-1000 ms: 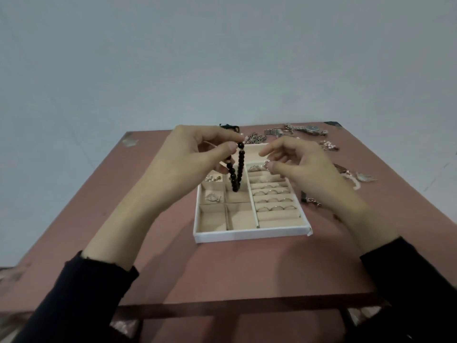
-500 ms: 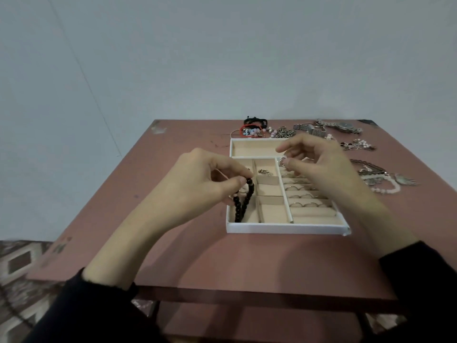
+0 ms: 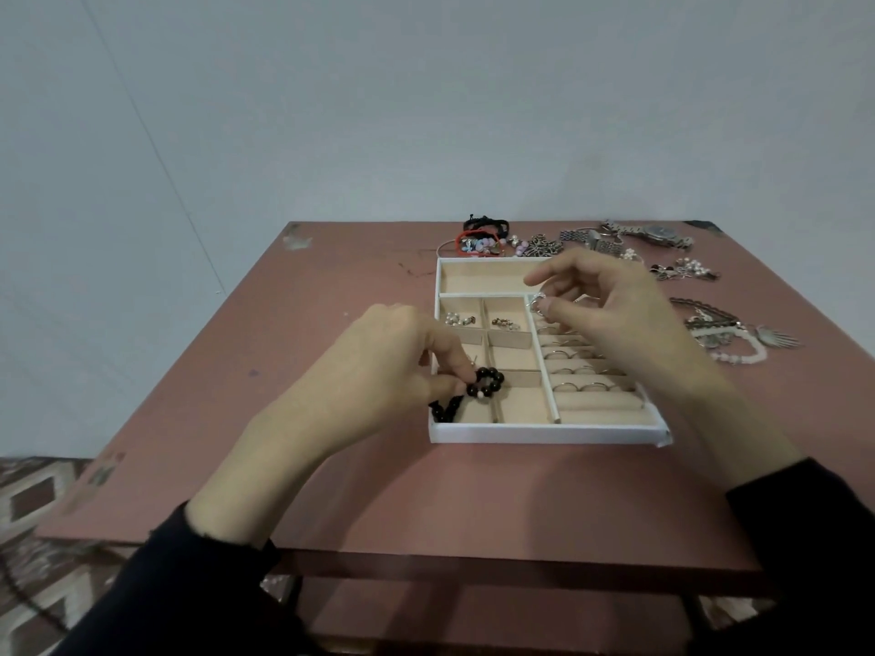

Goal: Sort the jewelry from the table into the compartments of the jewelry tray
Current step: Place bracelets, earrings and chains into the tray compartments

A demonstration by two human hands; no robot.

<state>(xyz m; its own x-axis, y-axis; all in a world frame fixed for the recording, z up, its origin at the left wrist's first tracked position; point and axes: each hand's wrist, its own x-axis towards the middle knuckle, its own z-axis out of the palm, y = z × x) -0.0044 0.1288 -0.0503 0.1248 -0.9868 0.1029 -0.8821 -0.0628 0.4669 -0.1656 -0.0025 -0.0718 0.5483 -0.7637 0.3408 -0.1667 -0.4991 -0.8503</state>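
1. Black round-bead bracelet [image 3: 483, 388]: it is pinched in the grip of the left hand [image 3: 393, 371], with thumb and forefinger closed on the beads. It hangs over the near-left compartment of the white cardboard jewelry tray [image 3: 544, 435], and its lower loop is down by the tray's left wall. I cannot tell whether the beads touch the beige lining.
2. On the other side, the right hand [image 3: 611, 314] pinches a small silver ring [image 3: 537, 303] in its grip, forefinger stretched out, above the far end of the tray's right side.
3. Tray contents:
   - The beige padded ring rolls [image 3: 592, 401] on the right carry several silver rings in rows.
   - Two small compartments on the left hold pearl-and-metal earrings [image 3: 459, 319] and dark metal earrings [image 3: 504, 323].
   - The long far compartment shows bare lining where the hand does not hide it.
4. Progress: I judge the sort partly done. Rings and earrings are placed, and the bracelet and one more ring look about to go in.
5. Left to do: loose pieces lie on the reddish-brown counter [image 3: 331, 466] beyond and to the right of the tray.
   - These include red and black cord bracelets [image 3: 480, 234], a silver metal watch [image 3: 658, 234] and a pale bead necklace [image 3: 738, 356].
   - There are also chains too tangled to tell apart.
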